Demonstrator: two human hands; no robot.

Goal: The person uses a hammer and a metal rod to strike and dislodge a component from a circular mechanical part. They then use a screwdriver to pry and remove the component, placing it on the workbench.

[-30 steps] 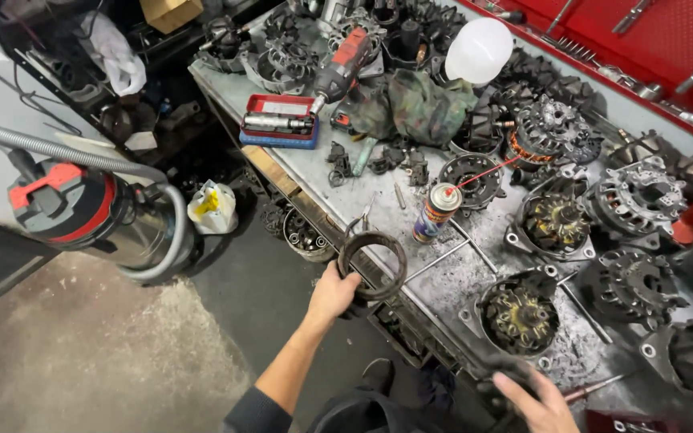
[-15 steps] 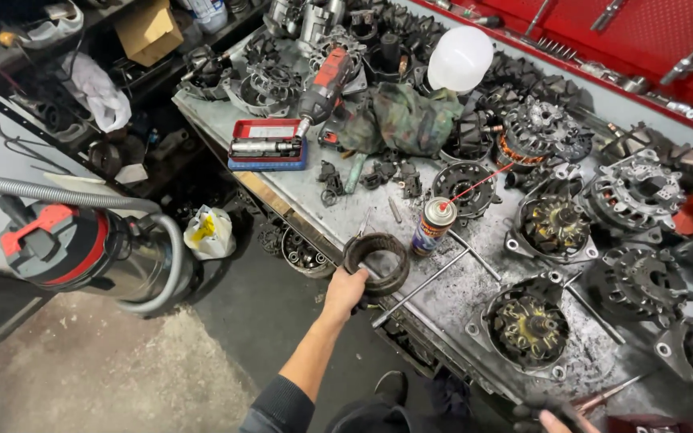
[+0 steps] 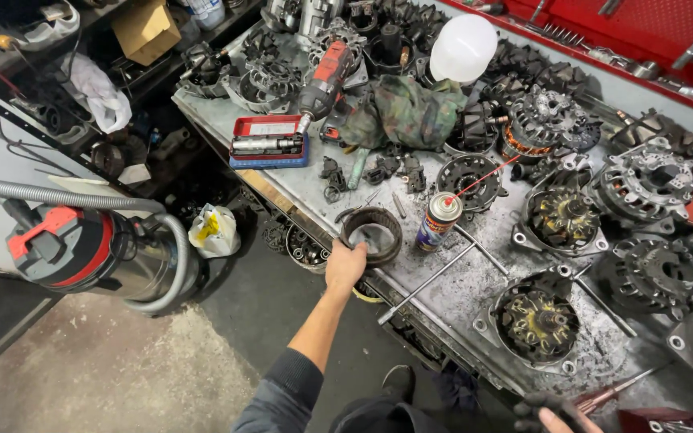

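Observation:
My left hand (image 3: 345,265) grips the near rim of a dark metal ring (image 3: 372,236), a round stator-like part resting on the front edge of the grimy metal workbench (image 3: 475,281). A spray can (image 3: 438,222) with a red straw stands just right of the ring. A long thin metal rod (image 3: 427,282) lies diagonally beside it. My right hand (image 3: 559,417) shows only at the bottom edge, near a dark glove-like object and a screwdriver (image 3: 613,390); its fingers are mostly cut off.
Several opened alternator housings (image 3: 536,319) cover the bench's right half. A red tool case (image 3: 269,141), a red power tool (image 3: 321,78), a green rag (image 3: 403,111) and a white dome (image 3: 464,46) lie farther back. A red-and-steel vacuum (image 3: 82,252) stands on the floor at left.
The view has shifted so the bench sits lower and nearer. My left hand stays on the ring. My right hand has dropped toward the bottom edge.

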